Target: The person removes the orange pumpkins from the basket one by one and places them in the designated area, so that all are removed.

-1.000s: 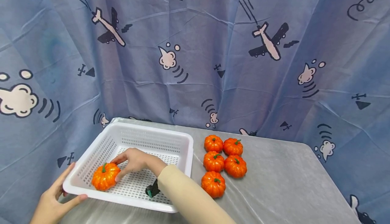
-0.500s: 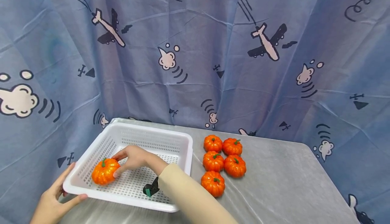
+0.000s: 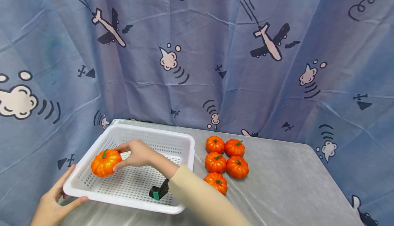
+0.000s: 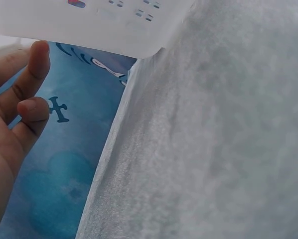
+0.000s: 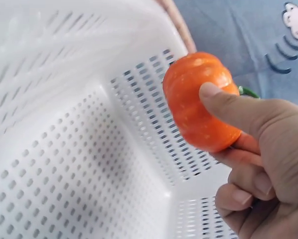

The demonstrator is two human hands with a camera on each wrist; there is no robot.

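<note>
My right hand (image 3: pixel 135 156) grips an orange mini pumpkin (image 3: pixel 106 163) with a green stem, held above the floor of a white plastic basket (image 3: pixel 129 202). In the right wrist view the thumb presses one side of the pumpkin (image 5: pixel 201 104), with fingers behind and below it. At the basket's near left corner, my left hand (image 3: pixel 54 200) holds on, thumb along the front and fingers along the left side. The left wrist view has the left fingers (image 4: pixel 37 64) close under the basket's outer wall (image 4: pixel 104 35).
Several orange pumpkins (image 3: pixel 237 167) stand grouped on the grey-covered table (image 3: pixel 292 181), right of the basket. The black wrist camera (image 3: pixel 160 190) hangs under the right wrist, over the basket. A blue patterned curtain (image 3: pixel 197 65) hangs behind the table.
My right hand has raised the pumpkin from low in the basket, keeping it near the left end. The left hand stays at the corner.
</note>
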